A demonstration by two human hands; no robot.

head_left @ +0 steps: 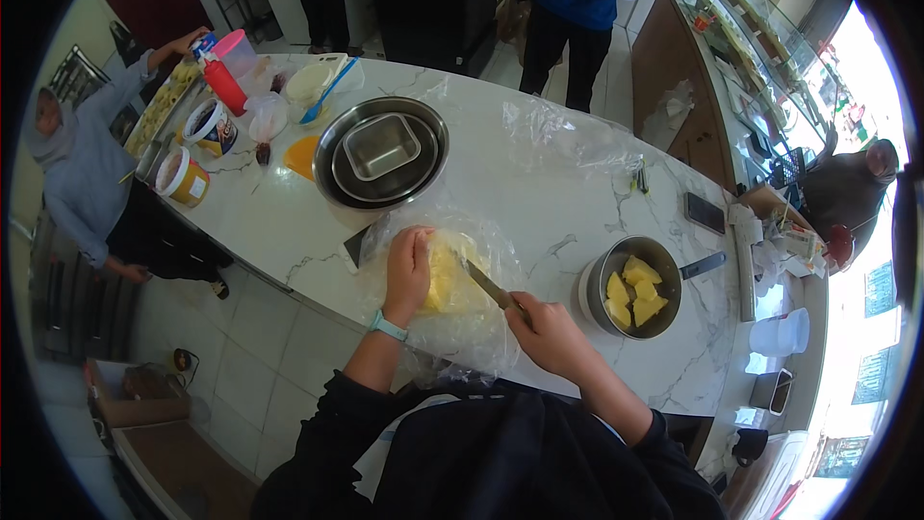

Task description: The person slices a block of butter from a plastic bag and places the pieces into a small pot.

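A pale yellow block of butter (pixel 446 279) lies on crumpled clear plastic (pixel 486 332) near the counter's front edge. My left hand (pixel 408 265) presses against the block's left side, fingers close together and gripping it. The handle of a knife (pixel 491 289) is wrapped in my right hand (pixel 553 337), and its blade points up and left to the block's right side. To the right stands a saucepan (pixel 603 260) with a dark handle, holding several yellow chunks (pixel 642 272). How deep the blade sits in the butter I cannot tell.
Beyond the block are nested metal bowls (pixel 438 125) with a small rectangular tin (pixel 382 146) inside. Tubs (pixel 183 178), a red bottle (pixel 223 87) and a blue spatula (pixel 327 91) stand far left. A phone (pixel 705 213) lies right. Other people stand around the counter.
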